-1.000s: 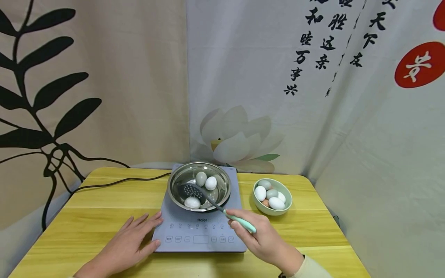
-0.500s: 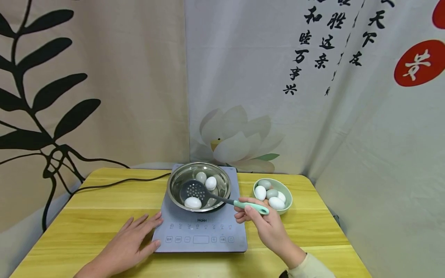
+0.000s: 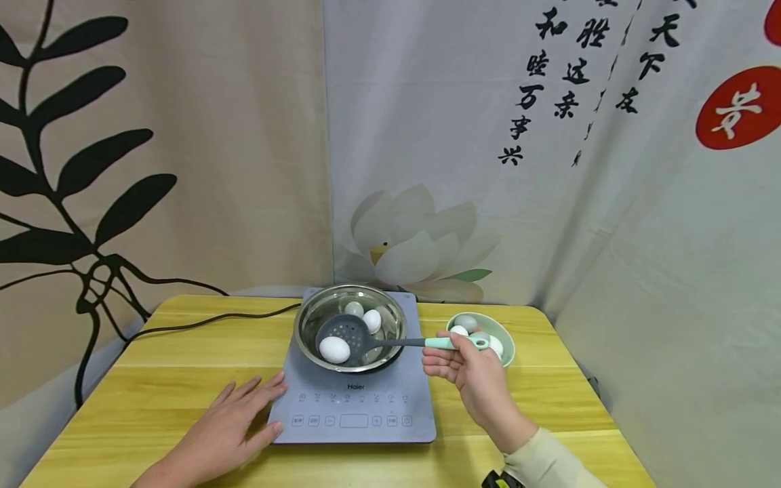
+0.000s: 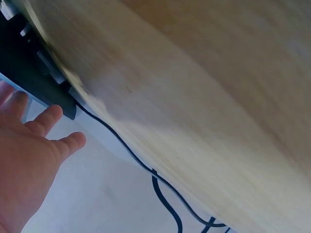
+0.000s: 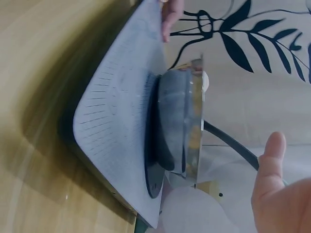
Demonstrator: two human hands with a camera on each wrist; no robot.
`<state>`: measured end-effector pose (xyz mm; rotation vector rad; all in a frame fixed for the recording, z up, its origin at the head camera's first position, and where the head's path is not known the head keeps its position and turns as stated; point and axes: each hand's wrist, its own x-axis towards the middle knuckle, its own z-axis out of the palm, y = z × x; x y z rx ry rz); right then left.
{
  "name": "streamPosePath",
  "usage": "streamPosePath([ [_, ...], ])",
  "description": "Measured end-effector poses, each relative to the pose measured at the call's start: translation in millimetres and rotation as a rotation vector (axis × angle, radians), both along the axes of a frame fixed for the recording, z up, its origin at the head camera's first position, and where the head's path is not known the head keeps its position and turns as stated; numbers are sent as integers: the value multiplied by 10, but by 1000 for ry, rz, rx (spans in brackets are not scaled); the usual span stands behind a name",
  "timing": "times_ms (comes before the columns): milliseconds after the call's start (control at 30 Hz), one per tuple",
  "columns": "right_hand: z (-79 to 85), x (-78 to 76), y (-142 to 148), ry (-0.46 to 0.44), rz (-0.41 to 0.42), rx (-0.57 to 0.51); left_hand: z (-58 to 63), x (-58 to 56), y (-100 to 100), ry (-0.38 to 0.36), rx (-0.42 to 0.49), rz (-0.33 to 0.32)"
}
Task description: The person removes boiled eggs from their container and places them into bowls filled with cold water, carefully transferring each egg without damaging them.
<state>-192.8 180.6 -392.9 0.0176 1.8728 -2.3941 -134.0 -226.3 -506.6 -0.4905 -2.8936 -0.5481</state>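
Observation:
My right hand [image 3: 478,386] grips the mint-green handle of a dark perforated skimmer [image 3: 403,343]. Its head is over the steel basin [image 3: 396,318], and a white egg [image 3: 334,350] lies on it. In the right wrist view that egg [image 5: 205,81] shows just above the basin's rim [image 5: 197,121]. Behind the skimmer's head, a greyish egg [image 3: 353,309] and another white egg [image 3: 372,320] sit in the basin. My left hand [image 3: 222,427] has its fingers spread, fingertips at the left edge of the induction cooktop [image 3: 354,434]. The left wrist view shows those fingers [image 4: 48,119] against the cooktop's side.
A pale green bowl [image 3: 503,332] of several eggs stands right of the cooktop, partly hidden behind my right hand. A black cord [image 3: 226,315] runs left from the cooktop across the wooden table [image 3: 531,407]. Printed curtains [image 3: 244,169] hang behind.
My right hand has moved up and right, swinging the skimmer's handle nearly level. The near white egg has come up onto the skimmer's head. The left hand stays put.

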Motion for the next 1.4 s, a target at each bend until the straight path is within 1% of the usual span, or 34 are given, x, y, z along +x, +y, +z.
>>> streamPosePath([
  [133, 65, -40, 106, -11, -33, -27, 1, 3, 9, 5, 9, -5],
  [233, 140, -46, 258, 9, -41, -16, -3, 3, 14, 9, 15, -7],
  [367, 249, -23, 546, 53, -47, -18, -15, 2, 12, 16, 14, -11],
  [567, 338, 42, 1057, 130, -108, -80, -5, 7, 10, 14, 15, -11],
  [667, 339, 76, 1297, 159, -148, -106, 5, 9, 11, 9, 15, -11],
  [800, 290, 122, 1557, 169, -225, -124, 1, 8, 9, 11, 12, -11],
  [900, 222, 175, 1696, 170, -285, -118, 1, 6, 8, 14, 7, -9],
  [1000, 164, 235, 1776, 166, -336, -89, 11, 9, 11, 18, 7, -9],
  [1100, 124, 288, 1796, 161, -385, -23, 18, 13, 15, 19, 14, -9],
  [1200, 90, 346, 1768, 178, -425, 119, 18, 15, 18, 21, 16, -9],
  [1267, 58, 382, 1727, 214, -445, 229, 15, 13, 20, 19, 16, -12],
  [1333, 27, 412, 1676, 255, -461, 371, 13, 14, 19, 20, 17, -15],
  [1400, -15, 435, 1623, 314, -471, 519, 11, 17, 20, 23, 19, -18],
])
